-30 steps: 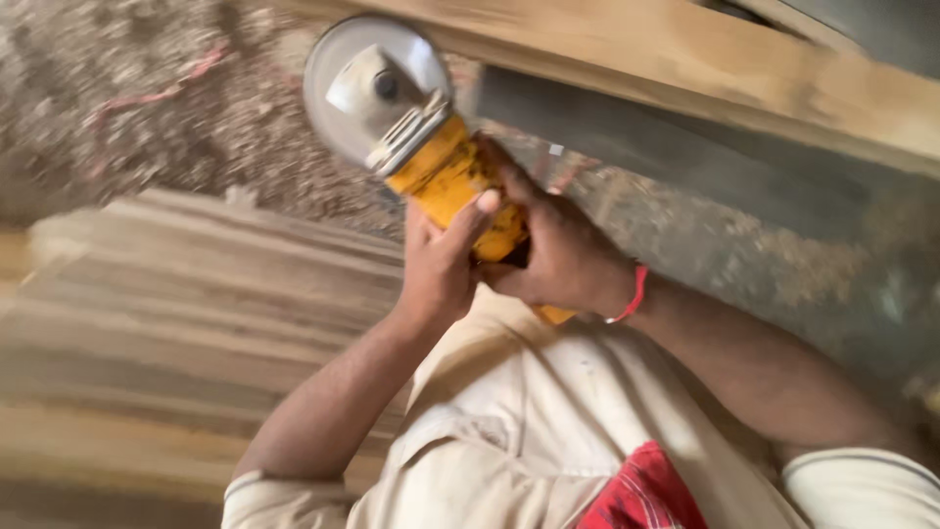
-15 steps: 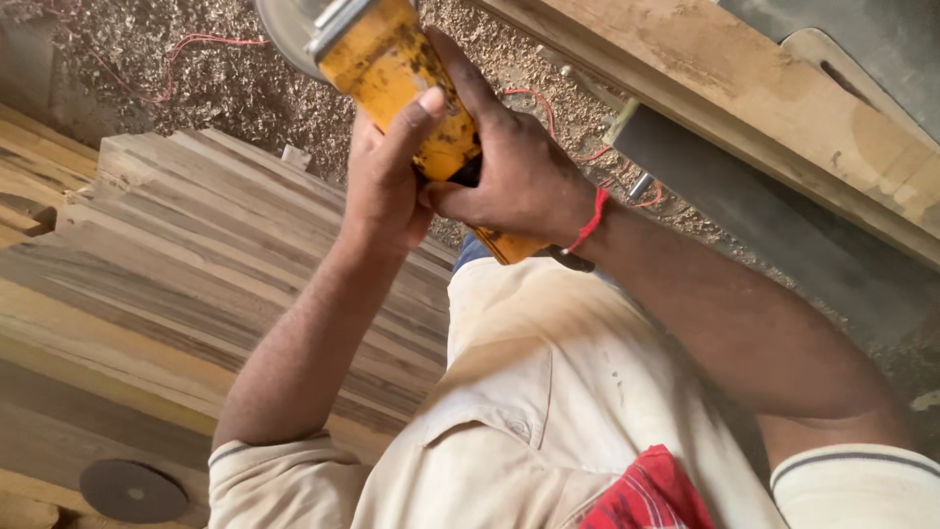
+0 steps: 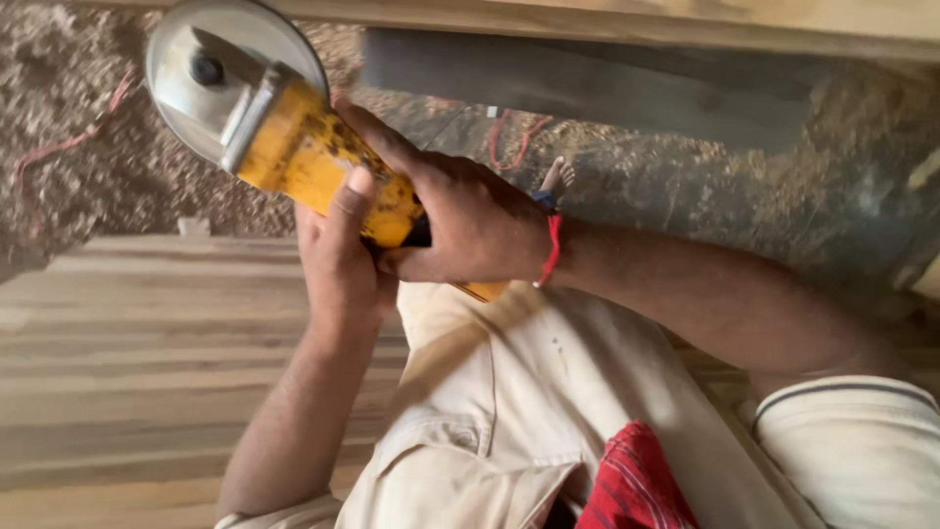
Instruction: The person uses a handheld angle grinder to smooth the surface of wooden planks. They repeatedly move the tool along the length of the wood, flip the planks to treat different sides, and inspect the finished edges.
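Both hands, left hand (image 3: pixel 338 264) and right hand (image 3: pixel 470 220), raised, fingers clamped around the yellow angle grinder (image 3: pixel 304 147).

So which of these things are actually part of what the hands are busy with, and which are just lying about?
In hand:
- yellow angle grinder, gripped by both hands
- left hand under its body
- right hand over its body
- grey disc guard at the grinder's head

Lying about:
- stacked wooden planks
- sawdust-strewn ground
- red cord on the ground
- timber beam along the top
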